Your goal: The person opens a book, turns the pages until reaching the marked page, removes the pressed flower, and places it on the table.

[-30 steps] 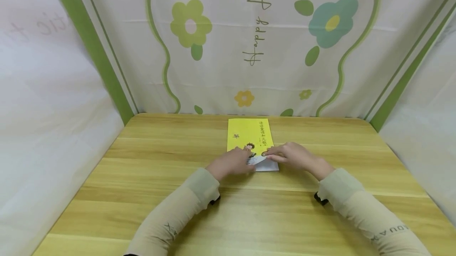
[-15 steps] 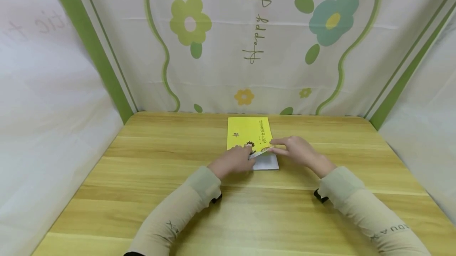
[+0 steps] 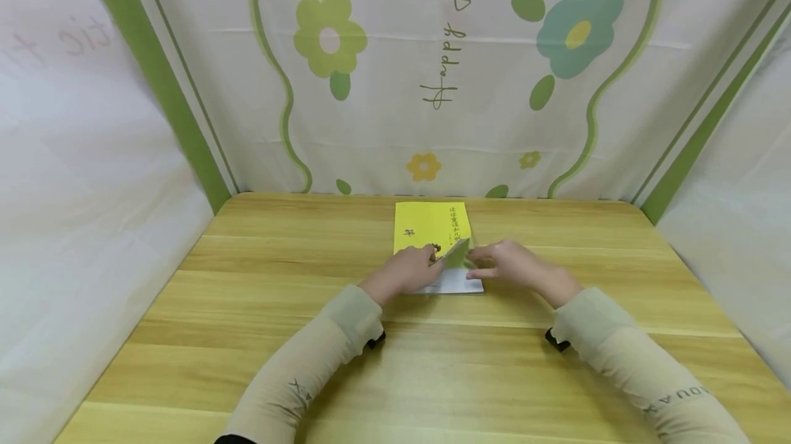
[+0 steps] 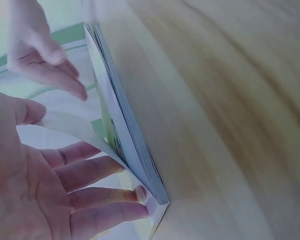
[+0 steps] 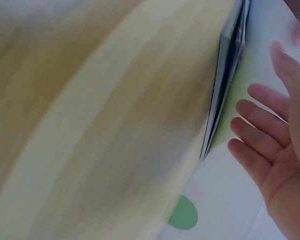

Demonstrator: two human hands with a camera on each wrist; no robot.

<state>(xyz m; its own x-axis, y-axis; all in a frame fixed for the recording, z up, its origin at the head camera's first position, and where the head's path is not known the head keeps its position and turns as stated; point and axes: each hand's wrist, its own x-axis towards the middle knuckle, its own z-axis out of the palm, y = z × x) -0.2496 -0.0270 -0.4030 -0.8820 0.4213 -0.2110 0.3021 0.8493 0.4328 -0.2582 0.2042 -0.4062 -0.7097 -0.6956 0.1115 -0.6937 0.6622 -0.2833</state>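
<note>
A yellow paperback book [image 3: 426, 221] with Chinese characters lies on the wooden table. Its front cover is bent up at the near right corner, baring the white page [image 3: 457, 285] beneath. My left hand [image 3: 404, 269] pinches the raised cover, thumb at its edge and fingers spread along its outer face; in the left wrist view the lifted cover [image 4: 72, 125] curves away from the page block [image 4: 135, 132]. At the book's right edge, my right hand [image 3: 516, 264] holds its fingers extended; the right wrist view shows the palm [image 5: 285, 192] with nothing in it.
The wooden table [image 3: 426, 375] stretches around the book on all sides. Behind it hangs a white curtain [image 3: 395, 108] printed with flowers, and more white fabric [image 3: 93, 190] closes in the left side.
The cover's near right corner has risen and folded back further from the page. The right hand's fingers, at the corner before, are now spread beside it; the left hand now holds the cover.
</note>
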